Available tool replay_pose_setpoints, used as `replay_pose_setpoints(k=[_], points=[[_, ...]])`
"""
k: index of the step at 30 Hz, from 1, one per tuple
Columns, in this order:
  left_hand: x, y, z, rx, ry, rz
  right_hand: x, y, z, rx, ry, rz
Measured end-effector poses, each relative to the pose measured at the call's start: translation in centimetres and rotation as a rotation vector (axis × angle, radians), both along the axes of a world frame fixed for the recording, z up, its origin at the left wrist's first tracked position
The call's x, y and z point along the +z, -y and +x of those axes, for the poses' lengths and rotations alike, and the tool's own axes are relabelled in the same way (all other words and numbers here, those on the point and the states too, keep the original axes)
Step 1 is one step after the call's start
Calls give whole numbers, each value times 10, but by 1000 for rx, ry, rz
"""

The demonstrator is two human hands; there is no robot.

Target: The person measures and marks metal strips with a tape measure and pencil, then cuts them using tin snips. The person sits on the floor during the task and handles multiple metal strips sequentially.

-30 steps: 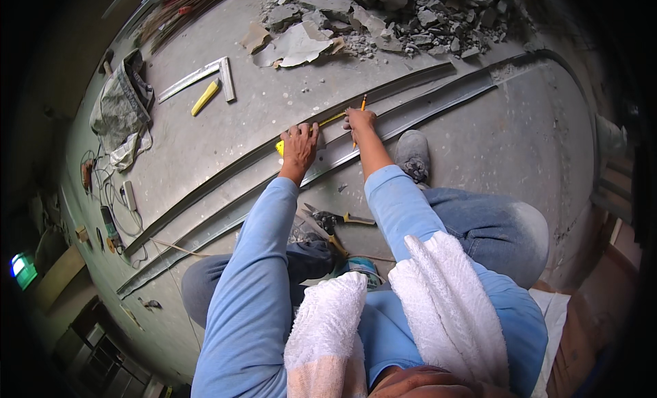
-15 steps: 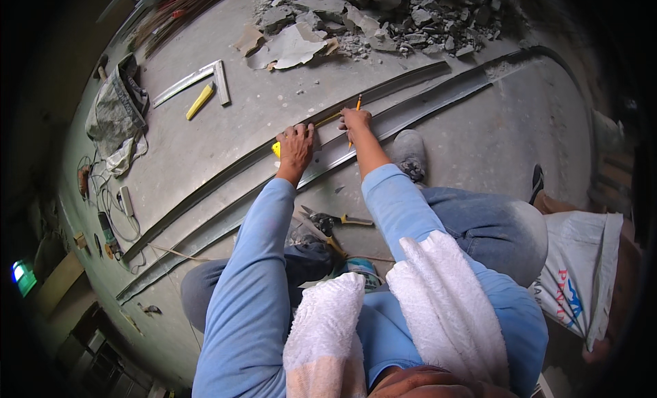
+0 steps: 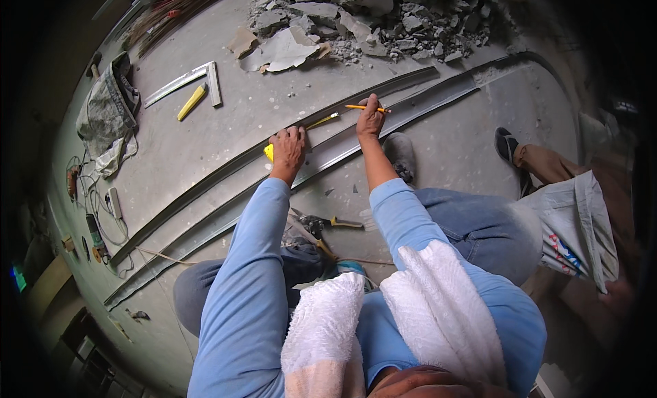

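Note:
Two long metal channels lie side by side on the floor before me: the farther metal channel (image 3: 198, 182) and the nearer metal channel (image 3: 328, 153). My left hand (image 3: 288, 151) is closed on a yellow tape measure (image 3: 269, 153) at the farther channel. The tape's short yellow blade (image 3: 323, 121) sticks out to the right along that channel, its end free. Farther right, my right hand (image 3: 371, 119) grips an orange pencil (image 3: 357, 107), held about level above the channels and apart from the blade.
Beyond the channels lie a metal square (image 3: 213, 83), a yellow utility knife (image 3: 192, 102) and broken rubble (image 3: 383, 21). Snips (image 3: 335, 223) rest by my knees. At left are an angle grinder (image 3: 96, 235), cords and a grey bag (image 3: 106, 114). A person's foot (image 3: 506, 145) shows at right.
My right hand has let go of the tape blade's end and moved right. The pencil has turned from upright to nearly level. My left hand stays on the tape measure.

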State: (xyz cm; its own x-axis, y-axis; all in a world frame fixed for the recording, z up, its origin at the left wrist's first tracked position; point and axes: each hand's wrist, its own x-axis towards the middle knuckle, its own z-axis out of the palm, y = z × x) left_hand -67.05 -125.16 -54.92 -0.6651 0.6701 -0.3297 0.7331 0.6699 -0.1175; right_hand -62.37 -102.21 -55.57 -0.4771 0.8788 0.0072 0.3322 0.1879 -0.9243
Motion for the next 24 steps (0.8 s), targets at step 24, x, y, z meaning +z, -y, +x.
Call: replay_pose_setpoints(k=[24], points=[[21, -15, 6, 113, 80, -48, 12, 26, 22, 299, 180, 68]])
